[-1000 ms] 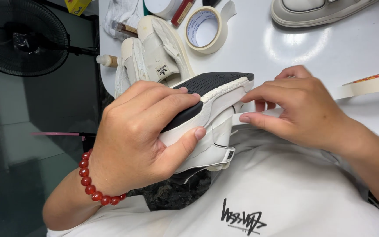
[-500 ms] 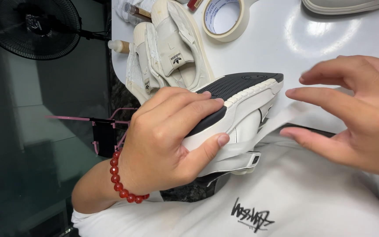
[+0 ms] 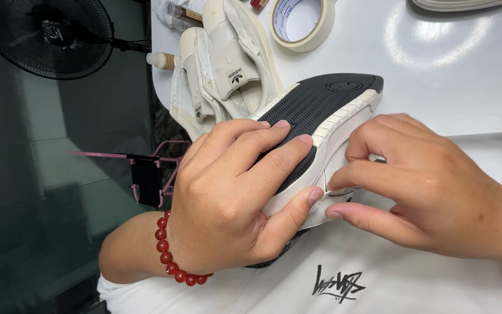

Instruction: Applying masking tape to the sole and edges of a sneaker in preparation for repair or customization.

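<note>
A white sneaker with a black ribbed sole (image 3: 326, 104) lies on its side, sole up, against my white shirt. My left hand (image 3: 236, 197), with a red bead bracelet (image 3: 172, 256) at the wrist, wraps over the sole and grips the shoe, thumb on its white side. My right hand (image 3: 419, 186) rests on the shoe's white side wall, its fingertips pinching at a thin strip or edge there.
A second cream sneaker upper (image 3: 222, 75) lies behind the held shoe on the white table (image 3: 448, 75). A roll of masking tape (image 3: 303, 23) and small bottles (image 3: 161, 59) sit at the back. A black fan (image 3: 47, 35) and a pink rack (image 3: 146, 174) stand at left.
My right hand, which had lifted off to the right, has come back onto the shoe's side and pinches there. My left hand keeps its grip.
</note>
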